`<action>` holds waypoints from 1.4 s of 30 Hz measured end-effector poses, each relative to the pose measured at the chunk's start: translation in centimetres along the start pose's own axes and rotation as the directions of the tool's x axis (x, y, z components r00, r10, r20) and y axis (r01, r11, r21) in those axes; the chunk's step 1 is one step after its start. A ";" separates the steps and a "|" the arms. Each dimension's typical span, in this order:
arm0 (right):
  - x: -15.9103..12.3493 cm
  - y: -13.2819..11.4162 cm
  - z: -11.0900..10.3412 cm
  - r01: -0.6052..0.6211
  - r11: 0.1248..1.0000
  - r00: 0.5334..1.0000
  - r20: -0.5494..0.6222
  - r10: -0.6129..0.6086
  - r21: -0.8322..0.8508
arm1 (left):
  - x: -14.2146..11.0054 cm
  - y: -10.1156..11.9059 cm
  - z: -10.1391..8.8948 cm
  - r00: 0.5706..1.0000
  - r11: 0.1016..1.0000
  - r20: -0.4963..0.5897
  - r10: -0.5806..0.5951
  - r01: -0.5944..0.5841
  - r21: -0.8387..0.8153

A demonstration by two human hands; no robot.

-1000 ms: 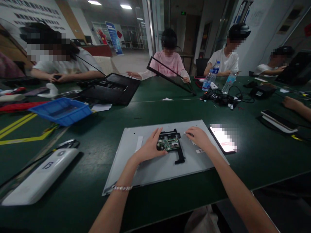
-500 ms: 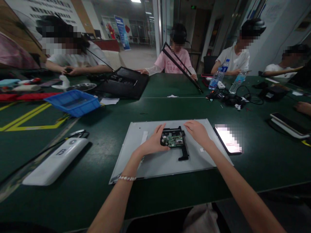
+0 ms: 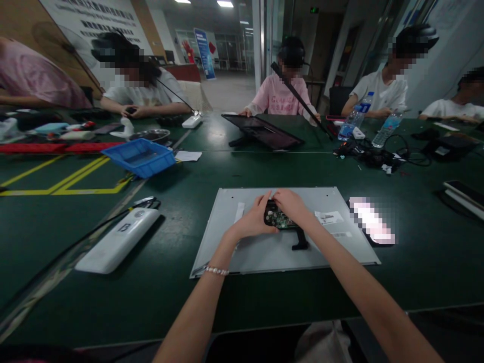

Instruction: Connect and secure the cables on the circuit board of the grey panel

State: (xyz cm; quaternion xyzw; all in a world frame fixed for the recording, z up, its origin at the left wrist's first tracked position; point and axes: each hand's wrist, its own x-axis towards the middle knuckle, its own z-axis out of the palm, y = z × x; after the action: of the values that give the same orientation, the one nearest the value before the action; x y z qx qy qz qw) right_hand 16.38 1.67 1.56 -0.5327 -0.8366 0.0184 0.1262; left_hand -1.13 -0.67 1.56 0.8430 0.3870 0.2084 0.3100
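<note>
A green circuit board in a black plastic bracket lies on the back of a flat grey display panel. My left hand grips the board's left side, thumb at the near edge and fingers at the far edge. Over the board's far right part, my right hand is closed with its fingertips together, close to the left fingertips. What those right fingers pinch is hidden. White labels show on the panel beside my right wrist.
A lit phone lies right of the panel, a white power bank with a cable to its left. Farther off are a blue bin, water bottles and tangled cables. Across the table, a co-worker handles a black monitor shell.
My right hand has moved left, from beside the board to over its far edge, and its fingers have closed. The view has swung left. Across the table, the black shell has turned and shifted right.
</note>
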 end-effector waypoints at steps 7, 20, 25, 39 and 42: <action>0.0 0.0 -0.2 0.019 1.000 1.000 -0.005 -0.020 -0.019 | 0.1 -0.3 0.2 1.000 1.000 0.003 0.014 -0.014 0.000; -0.3 -0.4 -0.9 -0.009 1.000 0.999 0.050 0.010 -0.030 | 0.1 -0.5 0.2 1.000 1.000 -0.010 0.030 -0.030 -0.001; -0.3 -0.4 -1.9 -0.024 1.000 0.997 0.074 0.025 -0.006 | -0.1 -0.4 0.1 0.998 0.998 -0.012 0.058 -0.058 0.022; -11.5 10.4 -4.6 -0.317 0.911 0.937 -0.059 0.344 0.263 | 1.5 1.4 0.7 0.979 0.894 -0.194 0.063 0.031 0.446; -12.0 11.2 -3.7 -0.348 0.871 0.927 -0.015 0.376 0.346 | 2.0 3.1 0.6 0.975 0.886 -0.209 0.074 0.032 0.463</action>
State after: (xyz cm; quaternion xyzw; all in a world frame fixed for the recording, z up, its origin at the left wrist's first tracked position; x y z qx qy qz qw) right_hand 32.02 -4.63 1.02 -0.6506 -0.7005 0.1626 0.2442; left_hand 2.02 -0.85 3.48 0.8683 0.4484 0.2055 0.0525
